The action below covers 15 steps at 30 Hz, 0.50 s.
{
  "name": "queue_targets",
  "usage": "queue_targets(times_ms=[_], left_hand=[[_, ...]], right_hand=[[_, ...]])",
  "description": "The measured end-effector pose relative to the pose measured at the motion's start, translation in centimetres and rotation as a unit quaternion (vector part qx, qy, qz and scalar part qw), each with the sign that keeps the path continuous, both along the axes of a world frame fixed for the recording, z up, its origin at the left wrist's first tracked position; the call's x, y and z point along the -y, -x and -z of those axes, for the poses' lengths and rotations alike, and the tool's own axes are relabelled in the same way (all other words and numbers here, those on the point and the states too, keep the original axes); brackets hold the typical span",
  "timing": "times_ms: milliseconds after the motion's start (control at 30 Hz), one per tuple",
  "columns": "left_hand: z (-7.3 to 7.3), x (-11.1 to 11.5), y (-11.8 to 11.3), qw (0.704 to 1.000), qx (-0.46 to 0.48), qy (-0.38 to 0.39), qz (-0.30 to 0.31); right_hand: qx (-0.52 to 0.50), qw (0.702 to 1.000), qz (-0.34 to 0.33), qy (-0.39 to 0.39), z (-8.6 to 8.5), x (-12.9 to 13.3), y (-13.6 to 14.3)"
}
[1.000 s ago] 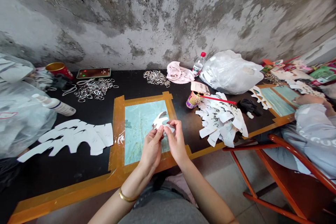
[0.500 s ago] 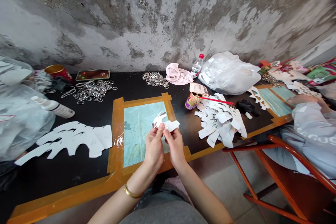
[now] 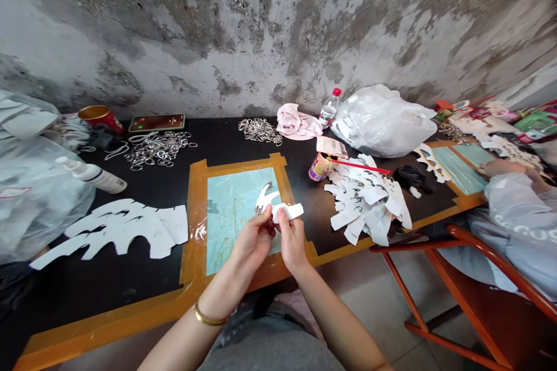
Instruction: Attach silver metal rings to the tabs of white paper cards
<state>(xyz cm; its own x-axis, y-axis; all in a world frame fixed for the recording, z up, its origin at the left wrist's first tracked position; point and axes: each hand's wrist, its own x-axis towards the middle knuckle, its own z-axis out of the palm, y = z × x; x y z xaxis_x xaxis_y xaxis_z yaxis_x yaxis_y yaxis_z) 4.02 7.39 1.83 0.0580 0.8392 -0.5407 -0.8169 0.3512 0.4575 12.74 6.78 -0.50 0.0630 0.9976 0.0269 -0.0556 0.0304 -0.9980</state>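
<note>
Both of my hands pinch a small white cut-out piece (image 3: 290, 210) with a curved, branching outline, held above a pale blue sheet (image 3: 226, 226) taped to the black table. My left hand (image 3: 256, 240) grips its left part, near a dark-edged curved arm. My right hand (image 3: 291, 243) has its thumb on top of the right part. Fingers hide the underside. To the left lie overlapping flat white cut-outs (image 3: 126, 226); a heap of similar white cut-outs (image 3: 365, 197) lies to the right.
Piles of metal rings (image 3: 159, 148) and rings (image 3: 260, 130) lie at the back. Nearby are a phone (image 3: 157, 122), spray bottle (image 3: 93, 175), pink cloth (image 3: 298, 122), water bottle (image 3: 329, 109), snack cup (image 3: 321, 166) and plastic bag (image 3: 383, 122). A person's sleeve (image 3: 517, 203) is at right, beside a chair (image 3: 478, 295).
The white piece has turned in my hands, its curved arm now pointing more upward. My right thumb now lies on top of it. The view has shifted slightly.
</note>
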Motion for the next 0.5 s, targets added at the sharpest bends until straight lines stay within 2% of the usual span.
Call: queue_targets(times_ms=[133,300,400,500], left_hand=[[0.1,0.1,-0.4,0.998,-0.034,-0.036,-0.025],[1.0,0.3,-0.7,0.997,-0.047,-0.043,-0.042],[1.6,0.2,-0.3,0.999,-0.037,-0.018,-0.028],[1.7,0.0,0.1,0.999,-0.033,-0.001,0.006]], right_hand=[[0.029,0.999,-0.031,-0.004,0.4,-0.5,-0.7],[0.040,0.998,-0.038,-0.014,-0.6,-0.8,-0.6],[0.018,0.999,-0.042,0.008,-0.4,-0.5,-0.2],[-0.001,0.999,-0.031,0.037,0.5,-0.3,-0.1]])
